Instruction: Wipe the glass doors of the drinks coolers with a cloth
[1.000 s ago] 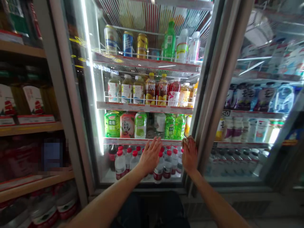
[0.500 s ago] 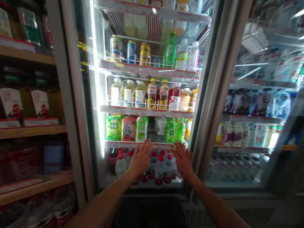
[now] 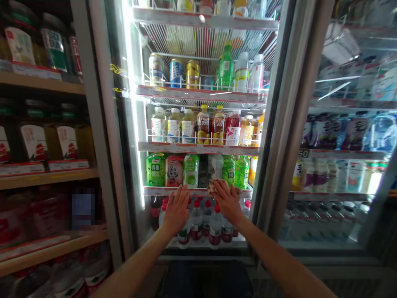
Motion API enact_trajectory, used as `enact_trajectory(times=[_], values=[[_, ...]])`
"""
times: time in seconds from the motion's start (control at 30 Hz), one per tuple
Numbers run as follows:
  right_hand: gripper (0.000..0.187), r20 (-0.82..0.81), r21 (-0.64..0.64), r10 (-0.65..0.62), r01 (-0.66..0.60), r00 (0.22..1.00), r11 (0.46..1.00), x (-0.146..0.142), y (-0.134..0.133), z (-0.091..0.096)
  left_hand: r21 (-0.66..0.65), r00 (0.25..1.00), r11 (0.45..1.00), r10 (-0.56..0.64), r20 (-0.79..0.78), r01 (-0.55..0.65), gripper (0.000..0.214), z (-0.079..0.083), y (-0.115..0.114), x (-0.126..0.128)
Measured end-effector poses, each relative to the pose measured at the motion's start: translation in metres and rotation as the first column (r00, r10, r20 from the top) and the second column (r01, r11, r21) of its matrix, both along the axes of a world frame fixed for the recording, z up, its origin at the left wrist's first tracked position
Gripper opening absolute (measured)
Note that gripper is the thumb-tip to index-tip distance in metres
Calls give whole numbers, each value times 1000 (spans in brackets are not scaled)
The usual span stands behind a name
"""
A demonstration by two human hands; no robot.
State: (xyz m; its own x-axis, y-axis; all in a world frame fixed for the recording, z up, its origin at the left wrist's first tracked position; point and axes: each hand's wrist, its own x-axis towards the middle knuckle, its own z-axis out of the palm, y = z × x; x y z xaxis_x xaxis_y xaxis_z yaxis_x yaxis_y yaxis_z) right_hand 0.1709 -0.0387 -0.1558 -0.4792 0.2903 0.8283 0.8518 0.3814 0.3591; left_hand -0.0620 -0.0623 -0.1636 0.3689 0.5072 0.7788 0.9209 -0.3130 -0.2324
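Observation:
My left hand (image 3: 176,210) is spread flat with its fingers stretched out, in front of the lower shelves of a lit drinks fridge, and holds nothing. It appears to rest on the fridge's glass door (image 3: 203,97). To its right, my right hand (image 3: 228,203) presses a crumpled, light, patterned cloth (image 3: 214,188) against the glass, level with a shelf edge (image 3: 195,191). Behind the hands stand red-capped bottles (image 3: 215,225) on the bottom shelf. Just above are green bottles (image 3: 228,170) and a reddish tea bottle (image 3: 174,170).
A metal door frame (image 3: 287,124) runs up the right side, with a second glass-fronted fridge (image 3: 341,155) beyond it. At left, wooden shelves (image 3: 46,176) hold large bottles (image 3: 34,138). My knees (image 3: 206,281) are close to the fridge base.
My right hand and the cloth have slid left across the glass, and more of the cloth shows now. My left hand has shifted left and slightly down. The view has shifted slightly.

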Motion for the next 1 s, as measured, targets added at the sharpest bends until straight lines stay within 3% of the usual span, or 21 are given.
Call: enact_trajectory(times=[0.07, 0.13, 0.3, 0.5, 0.67, 0.73, 0.87, 1.0], values=[[41, -89, 6, -37, 38, 995, 999, -7, 2, 12, -7, 999, 1000, 30, 15, -30, 57, -1, 0, -6], [42, -104, -10, -38, 37, 994, 999, -14, 1, 11, -18, 999, 999, 40, 22, -40, 57, -4, -2, -10], [38, 193, -105, 127, -109, 973, 988, -29, -4, -11, 3, 997, 998, 61, 39, -62, 58, -9, -1, -22], [44, 7, -45, 37, -36, 999, 998, -54, 4, 20, -25, 990, 994, 105, 89, -104, 61, -7, -3, -35], [39, 239, -93, 186, -169, 953, 981, -60, 3, 14, -50, 988, 993, 113, 107, -109, 60, -7, -5, -43], [42, 214, -91, 175, -159, 961, 983, -63, 6, 27, -48, 986, 992, 122, 118, -117, 61, -7, -4, -45], [44, 1, -12, 81, -81, 997, 997, -73, 15, 68, -59, 983, 993, 107, 152, -99, 63, -5, -6, -44], [41, 66, -83, 234, -228, 970, 970, -76, 10, 78, -86, 952, 994, -36, 304, 66, 62, 3, -11, -31]])
